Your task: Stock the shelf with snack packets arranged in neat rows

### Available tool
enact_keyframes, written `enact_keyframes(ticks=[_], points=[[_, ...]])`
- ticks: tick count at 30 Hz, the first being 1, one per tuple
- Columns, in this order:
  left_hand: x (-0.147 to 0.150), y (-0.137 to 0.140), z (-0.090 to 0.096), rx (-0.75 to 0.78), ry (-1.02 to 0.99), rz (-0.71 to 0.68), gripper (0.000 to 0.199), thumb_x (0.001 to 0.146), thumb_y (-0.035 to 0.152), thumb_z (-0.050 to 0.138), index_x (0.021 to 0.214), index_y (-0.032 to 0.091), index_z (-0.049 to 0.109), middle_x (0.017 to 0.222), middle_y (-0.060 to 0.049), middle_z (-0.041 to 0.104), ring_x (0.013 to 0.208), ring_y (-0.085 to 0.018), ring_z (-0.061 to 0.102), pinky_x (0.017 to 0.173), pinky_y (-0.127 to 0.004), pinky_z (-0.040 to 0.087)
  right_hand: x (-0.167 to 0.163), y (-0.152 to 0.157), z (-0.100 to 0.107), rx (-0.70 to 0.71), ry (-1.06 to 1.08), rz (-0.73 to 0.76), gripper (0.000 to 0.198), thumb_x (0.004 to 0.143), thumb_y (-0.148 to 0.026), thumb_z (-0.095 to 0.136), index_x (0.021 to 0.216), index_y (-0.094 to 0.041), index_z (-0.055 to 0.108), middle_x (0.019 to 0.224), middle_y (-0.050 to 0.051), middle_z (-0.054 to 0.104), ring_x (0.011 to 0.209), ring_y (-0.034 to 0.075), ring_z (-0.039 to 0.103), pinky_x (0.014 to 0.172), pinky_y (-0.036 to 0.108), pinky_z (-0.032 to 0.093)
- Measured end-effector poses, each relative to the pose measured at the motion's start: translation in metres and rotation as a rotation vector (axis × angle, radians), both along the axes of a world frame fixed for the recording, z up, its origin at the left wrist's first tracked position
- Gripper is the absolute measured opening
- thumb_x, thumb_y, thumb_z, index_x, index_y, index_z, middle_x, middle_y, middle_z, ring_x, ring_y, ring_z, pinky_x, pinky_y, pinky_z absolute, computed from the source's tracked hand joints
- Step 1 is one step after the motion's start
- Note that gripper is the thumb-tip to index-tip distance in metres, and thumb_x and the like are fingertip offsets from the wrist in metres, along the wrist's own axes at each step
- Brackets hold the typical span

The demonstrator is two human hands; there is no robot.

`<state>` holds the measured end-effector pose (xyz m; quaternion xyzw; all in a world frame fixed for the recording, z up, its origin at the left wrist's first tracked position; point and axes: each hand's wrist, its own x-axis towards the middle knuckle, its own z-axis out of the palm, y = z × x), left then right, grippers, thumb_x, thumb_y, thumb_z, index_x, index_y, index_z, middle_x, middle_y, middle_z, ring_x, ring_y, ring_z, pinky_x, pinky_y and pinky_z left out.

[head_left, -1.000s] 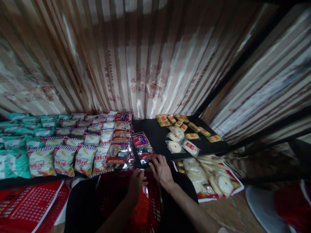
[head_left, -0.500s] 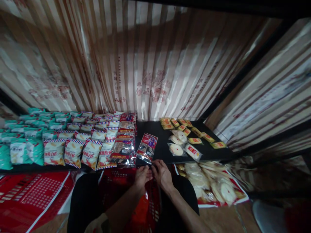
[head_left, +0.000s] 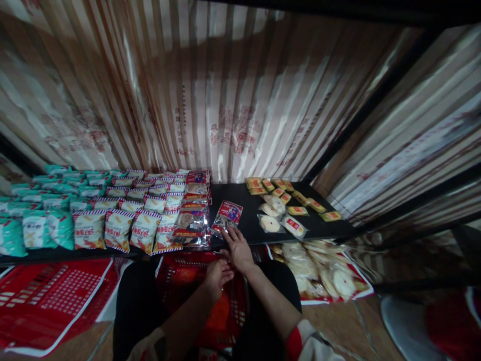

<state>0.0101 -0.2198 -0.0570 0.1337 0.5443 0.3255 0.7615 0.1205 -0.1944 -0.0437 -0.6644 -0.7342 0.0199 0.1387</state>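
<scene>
My right hand (head_left: 239, 250) reaches to the front edge of the black shelf (head_left: 248, 200), its fingers stretched over the lower end of a red and dark snack packet (head_left: 228, 212). The packet lies flat and alone. My left hand (head_left: 218, 277) hovers lower, above a red basket (head_left: 176, 258) between my knees; its fingers are loosely apart with nothing seen in them. Left of the single packet, a row of matching snack packets (head_left: 191, 220) overlaps from front to back.
White and red shrimp snack bags (head_left: 121, 228) and teal bags (head_left: 35, 228) stand in rows on the left. Small yellow packs (head_left: 298, 210) and round white wrapped items (head_left: 270, 223) lie on the right. A second red basket (head_left: 56, 296) and a filled bin (head_left: 319, 271) sit below.
My right hand has moved up onto the lower end of the single packet, fingers now extended. My left hand has drawn slightly down and left, apart from it.
</scene>
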Motion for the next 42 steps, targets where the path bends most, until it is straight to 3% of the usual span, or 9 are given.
enact_keyframes(ticks=[6, 11, 18, 22, 28, 32, 34, 37, 42], points=[[-0.008, 0.004, -0.002, -0.028, -0.043, 0.017, 0.022, 0.085, 0.031, 0.048, 0.09, 0.01, 0.054, 0.082, -0.012, 0.064, 0.067, -0.015, 0.065, 0.072, -0.028, 0.054, 0.011, -0.025, 0.0, 0.095, -0.01, 0.005, 0.034, 0.082, -0.008, 0.049, 0.106, -0.027, 0.063, 0.117, 0.004, 0.063, 0.101, 0.02, 0.054, 0.082, 0.032, 0.05], [-0.009, 0.0, 0.012, 0.055, -0.283, 0.127, 0.033, 0.087, 0.042, 0.044, 0.097, 0.012, 0.054, 0.092, -0.013, 0.066, 0.08, -0.017, 0.066, 0.08, -0.031, 0.053, 0.017, -0.064, 0.005, 0.118, 0.07, 0.04, 0.033, 0.084, -0.01, 0.044, 0.104, -0.026, 0.064, 0.111, 0.004, 0.066, 0.102, 0.02, 0.055, 0.083, 0.031, 0.051], [-0.012, -0.027, 0.021, 0.141, -0.183, -0.086, 0.022, 0.071, 0.021, 0.066, 0.089, 0.014, 0.056, 0.075, -0.004, 0.065, 0.066, -0.014, 0.063, 0.078, -0.036, 0.052, 0.016, -0.13, 0.001, 0.14, 0.379, 0.061, 0.027, 0.086, -0.019, 0.043, 0.1, -0.025, 0.066, 0.109, 0.007, 0.065, 0.104, 0.023, 0.056, 0.09, 0.042, 0.049], [-0.009, -0.044, 0.033, 0.178, -0.153, -0.085, 0.026, 0.069, 0.014, 0.062, 0.094, 0.015, 0.057, 0.078, -0.003, 0.065, 0.065, -0.015, 0.062, 0.07, -0.033, 0.051, 0.018, -0.149, 0.01, 0.212, 0.618, -0.119, 0.028, 0.082, -0.026, 0.048, 0.105, -0.026, 0.063, 0.124, 0.007, 0.057, 0.117, 0.026, 0.049, 0.099, 0.048, 0.041], [-0.018, -0.055, 0.066, 0.366, -0.125, -0.098, 0.032, 0.066, 0.025, 0.068, 0.096, 0.015, 0.063, 0.087, -0.006, 0.068, 0.076, -0.018, 0.062, 0.069, -0.026, 0.047, 0.017, -0.128, 0.039, 0.164, 1.348, -0.472, 0.048, 0.083, -0.043, 0.045, 0.127, -0.024, 0.047, 0.13, 0.009, 0.053, 0.112, 0.026, 0.055, 0.081, 0.038, 0.051], [-0.043, -0.052, 0.099, 0.509, -0.118, -0.151, 0.035, 0.068, 0.031, 0.067, 0.099, 0.015, 0.063, 0.088, -0.006, 0.069, 0.082, -0.02, 0.063, 0.072, -0.027, 0.048, -0.007, -0.098, 0.074, 0.184, 1.44, -0.516, 0.06, 0.072, -0.046, 0.064, 0.126, -0.025, 0.048, 0.123, 0.004, 0.059, 0.104, 0.021, 0.058, 0.081, 0.03, 0.05], [-0.06, -0.049, 0.113, 0.518, -0.08, -0.145, 0.035, 0.071, 0.03, 0.064, 0.102, 0.015, 0.062, 0.089, -0.006, 0.069, 0.084, -0.02, 0.064, 0.072, -0.026, 0.048, -0.025, -0.083, 0.09, 0.128, 1.535, -0.487, 0.066, 0.063, -0.044, 0.072, 0.122, -0.025, 0.05, 0.106, 0.002, 0.066, 0.086, 0.018, 0.063, 0.072, 0.028, 0.05], [-0.086, -0.044, 0.127, 0.435, -0.027, -0.047, 0.042, 0.071, 0.03, 0.064, 0.111, 0.018, 0.058, 0.096, -0.006, 0.069, 0.089, -0.02, 0.064, 0.077, -0.027, 0.049, -0.052, -0.063, 0.106, -0.069, 1.707, -0.36, 0.049, 0.058, -0.041, 0.077, 0.099, -0.021, 0.059, 0.077, -0.002, 0.067, 0.06, 0.012, 0.059, 0.058, 0.023, 0.047], [-0.123, -0.035, 0.139, 0.414, -0.076, 0.13, 0.07, 0.065, 0.026, 0.07, 0.128, 0.021, 0.042, 0.108, -0.008, 0.065, 0.087, -0.02, 0.065, 0.075, -0.029, 0.052, -0.089, -0.036, 0.111, -0.277, 1.859, -0.251, 0.04, 0.054, -0.036, 0.079, 0.084, -0.018, 0.06, 0.061, -0.004, 0.062, 0.048, 0.009, 0.052, 0.053, 0.022, 0.043]])
